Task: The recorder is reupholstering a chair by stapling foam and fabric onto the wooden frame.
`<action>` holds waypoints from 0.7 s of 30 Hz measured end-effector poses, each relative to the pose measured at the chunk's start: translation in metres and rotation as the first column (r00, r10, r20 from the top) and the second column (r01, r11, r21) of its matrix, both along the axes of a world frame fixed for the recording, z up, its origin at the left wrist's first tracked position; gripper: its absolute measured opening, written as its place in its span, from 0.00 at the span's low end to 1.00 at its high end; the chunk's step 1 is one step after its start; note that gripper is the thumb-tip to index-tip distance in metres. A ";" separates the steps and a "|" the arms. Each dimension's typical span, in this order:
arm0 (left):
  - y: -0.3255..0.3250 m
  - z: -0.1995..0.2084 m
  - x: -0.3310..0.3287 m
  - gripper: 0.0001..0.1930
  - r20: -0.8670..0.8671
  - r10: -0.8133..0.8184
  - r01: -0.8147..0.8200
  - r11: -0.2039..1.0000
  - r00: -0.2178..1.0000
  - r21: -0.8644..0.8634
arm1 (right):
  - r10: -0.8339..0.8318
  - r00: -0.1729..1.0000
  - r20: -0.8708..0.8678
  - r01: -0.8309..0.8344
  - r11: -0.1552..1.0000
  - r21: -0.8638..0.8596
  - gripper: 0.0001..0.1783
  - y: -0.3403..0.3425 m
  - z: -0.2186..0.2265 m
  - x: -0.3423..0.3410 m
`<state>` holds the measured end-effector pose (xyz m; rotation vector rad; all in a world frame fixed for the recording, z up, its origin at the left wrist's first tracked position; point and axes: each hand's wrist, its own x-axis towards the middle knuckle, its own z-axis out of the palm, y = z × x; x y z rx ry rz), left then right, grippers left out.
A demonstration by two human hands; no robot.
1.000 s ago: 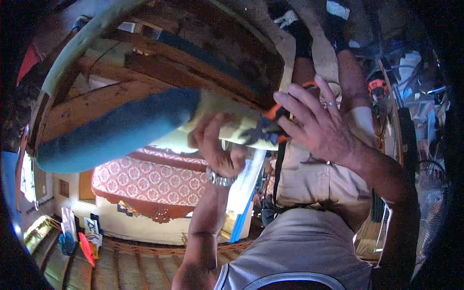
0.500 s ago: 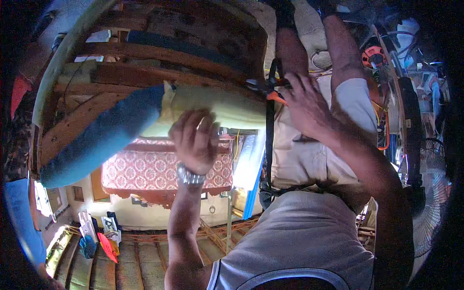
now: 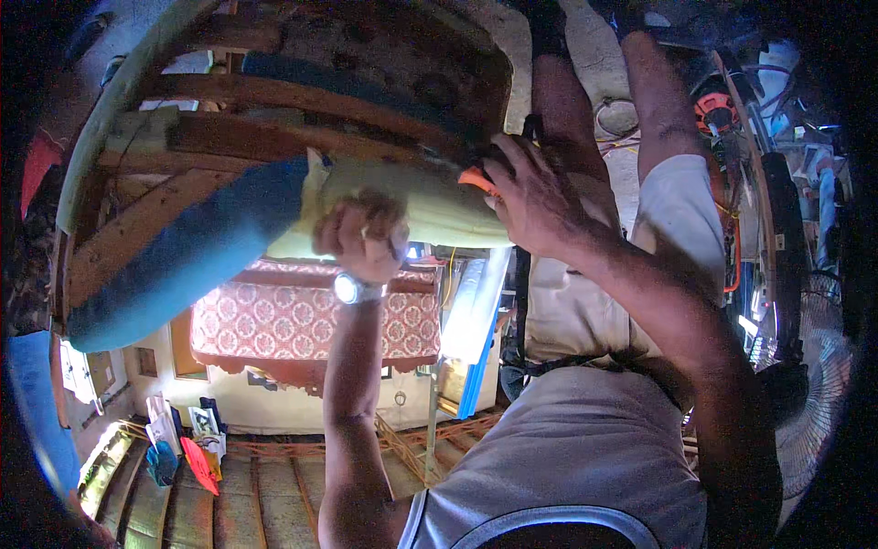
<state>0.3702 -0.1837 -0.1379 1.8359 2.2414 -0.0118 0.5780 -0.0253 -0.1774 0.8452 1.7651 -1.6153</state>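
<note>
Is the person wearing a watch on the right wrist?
No, the watch sits on the left wrist, below the left hand gripping the pale cushion; the right hand has none.

Daylight is bright at centre, corners fall black (heavy fisheye bending), and the rim looks soft and dim.

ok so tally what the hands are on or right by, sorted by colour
blue: 1, the blue cushion
pale yellow: 1, the pale yellow fabric, gripped by the left hand
orange: 1, the orange-handled tool under the right hand
brown: 1, the wooden chair frame
silver: 1, the wristwatch
total: 5
</note>
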 end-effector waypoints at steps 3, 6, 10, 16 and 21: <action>-0.001 -0.004 -0.007 0.08 0.050 -0.034 0.036 0.999 0.998 -0.028 | 0.069 0.997 -0.046 -0.069 0.998 -0.001 0.26 -0.002 -0.001 -0.014; -0.009 -0.018 -0.006 0.08 0.027 -0.005 0.003 0.997 1.000 0.079 | 0.202 0.970 -0.136 -0.177 0.968 0.179 0.23 -0.007 -0.006 -0.022; -0.015 -0.027 -0.002 0.07 0.023 0.033 -0.036 0.985 0.999 0.167 | 0.372 0.915 -0.158 -0.338 0.918 0.207 0.21 0.006 -0.011 -0.027; -0.021 -0.031 -0.001 0.04 -0.027 -0.004 0.009 0.986 1.000 0.167 | 0.230 0.970 -0.081 -0.243 0.934 -0.263 0.16 0.030 -0.010 -0.041; -0.022 -0.033 0.002 0.05 -0.029 0.000 0.005 0.984 1.000 0.176 | -0.211 0.801 0.560 0.579 0.037 -0.815 0.20 0.041 0.029 -0.014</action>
